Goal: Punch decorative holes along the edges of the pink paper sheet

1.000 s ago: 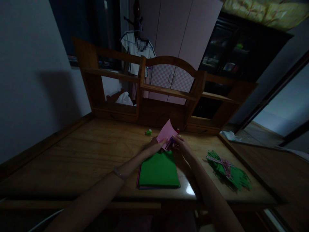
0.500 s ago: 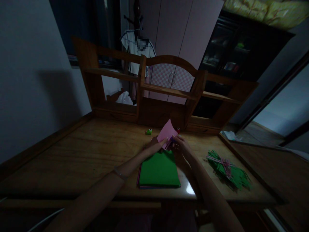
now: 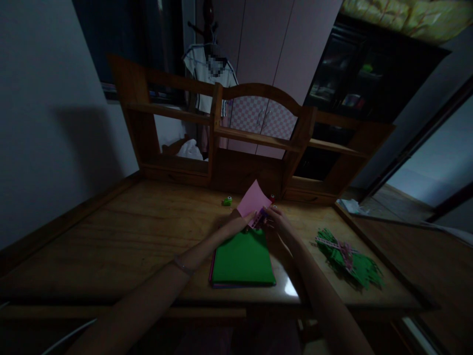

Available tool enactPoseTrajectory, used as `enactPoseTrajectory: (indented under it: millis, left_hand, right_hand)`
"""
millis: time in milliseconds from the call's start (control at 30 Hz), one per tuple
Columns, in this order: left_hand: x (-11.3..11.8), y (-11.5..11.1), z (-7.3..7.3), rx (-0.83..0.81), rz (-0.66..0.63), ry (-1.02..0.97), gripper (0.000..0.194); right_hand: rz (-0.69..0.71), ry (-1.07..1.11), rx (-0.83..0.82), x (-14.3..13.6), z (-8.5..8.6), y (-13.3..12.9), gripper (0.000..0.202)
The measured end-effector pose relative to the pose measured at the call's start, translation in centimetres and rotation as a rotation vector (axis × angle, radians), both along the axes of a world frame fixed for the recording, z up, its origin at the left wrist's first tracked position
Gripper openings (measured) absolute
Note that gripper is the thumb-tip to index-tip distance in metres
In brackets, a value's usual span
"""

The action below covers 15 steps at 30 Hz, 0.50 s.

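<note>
A sheet of pink paper (image 3: 254, 198) is tilted up above the desk, its lower right edge marked by a row of small punched holes. My left hand (image 3: 239, 225) is closed on the sheet's lower left part. At the punched edge, my right hand (image 3: 276, 217) grips a small purple paper punch (image 3: 263, 212); its fingers partly cover it. Just below both hands lies a stack of coloured paper with a green sheet (image 3: 244, 259) on top. A small green object (image 3: 227, 201) and a small red one (image 3: 272, 198) stand behind the hands.
To the right lies a heap of green cut paper (image 3: 365, 268) with punched pink strips (image 3: 345, 252) across it. The wooden desk (image 3: 155, 231) is backed by a shelf unit (image 3: 258, 134). A raised rim runs along the desk's right side.
The pink sheet has shifted slightly to the left and turned a little, along with my left hand. My right hand stays on the purple punch at the sheet's edge.
</note>
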<state>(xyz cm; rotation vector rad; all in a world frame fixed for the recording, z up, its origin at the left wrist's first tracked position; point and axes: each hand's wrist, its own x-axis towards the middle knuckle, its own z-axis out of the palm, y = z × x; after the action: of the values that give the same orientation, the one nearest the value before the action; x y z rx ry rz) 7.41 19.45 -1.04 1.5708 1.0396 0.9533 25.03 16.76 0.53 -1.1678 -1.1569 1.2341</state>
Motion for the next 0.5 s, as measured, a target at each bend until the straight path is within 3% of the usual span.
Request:
enactPoseTrajectory:
  millis: [333,500]
  left_hand:
    - [0.06,0.44,-0.63,0.037,-0.009,0.050,0.053]
    - [0.04,0.67,-0.75,0.065,0.059,0.017,0.052]
  right_hand:
    - [-0.056,0.024,-0.006,0.08,-0.11,0.21,0.032]
    - [-0.082,0.007,0.034,0.38,-0.32,0.58,0.034]
